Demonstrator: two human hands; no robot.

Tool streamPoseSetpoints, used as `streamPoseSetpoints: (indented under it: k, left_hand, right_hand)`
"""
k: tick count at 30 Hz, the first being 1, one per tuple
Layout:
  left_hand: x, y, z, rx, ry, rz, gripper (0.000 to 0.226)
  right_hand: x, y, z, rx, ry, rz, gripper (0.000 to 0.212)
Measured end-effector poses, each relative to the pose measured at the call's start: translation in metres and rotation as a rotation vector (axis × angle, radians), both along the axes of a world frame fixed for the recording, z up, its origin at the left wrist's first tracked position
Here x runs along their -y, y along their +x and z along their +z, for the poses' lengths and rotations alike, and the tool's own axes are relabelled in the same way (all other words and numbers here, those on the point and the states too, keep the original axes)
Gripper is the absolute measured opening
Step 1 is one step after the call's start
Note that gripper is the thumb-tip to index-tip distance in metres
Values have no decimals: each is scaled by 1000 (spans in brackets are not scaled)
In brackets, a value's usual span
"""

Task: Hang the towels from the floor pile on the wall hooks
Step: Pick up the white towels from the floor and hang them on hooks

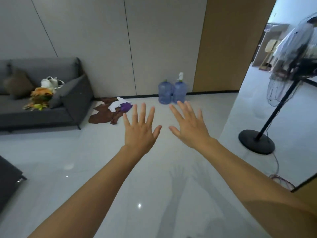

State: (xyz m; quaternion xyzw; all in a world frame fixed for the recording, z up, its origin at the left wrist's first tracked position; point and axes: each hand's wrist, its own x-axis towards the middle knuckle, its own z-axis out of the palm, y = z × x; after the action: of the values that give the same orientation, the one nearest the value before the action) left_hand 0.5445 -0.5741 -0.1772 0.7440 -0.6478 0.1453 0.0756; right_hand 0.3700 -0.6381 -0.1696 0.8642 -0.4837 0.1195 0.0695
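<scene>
Head view: two bare forearms reach forward over the floor, backs of the hands up.
Left hand (pixel 139 130): flat, fingers straight and fanned apart, holding nothing.
Right hand (pixel 189 127): likewise flat and spread, empty.
Floor (pixel 103 169): glossy pale tile with light glints and the soft shadows of both hands.
Towel pile (pixel 111 111): limp, crumpled cloth on the floor beyond the left hand, well apart from both hands, just beside the sofa's end and near the foot of the wall.
Pile axis: long side runs diagonally, from its near-left end to its far-right end at the wall.
Layers: wide brown towel (pixel 103 116) underneath, white towel (pixel 115 105) and purple towel (pixel 126 106) bunched at the far end.
Sofa (pixel 73 93): grey fabric, boxy arm.
Water jugs (pixel 165 92): two translucent blue cylinders upright against the wall.
Pedestal fan (pixel 257 140): round black base, tilted pole, wire cage.
</scene>
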Motion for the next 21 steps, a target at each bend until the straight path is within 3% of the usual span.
streamPoseSetpoints:
  k: [21]
  left_hand:
    - [385, 184, 4, -20, -21, 224, 76]
  right_hand:
    - [426, 213, 12, -8, -46, 239, 73]
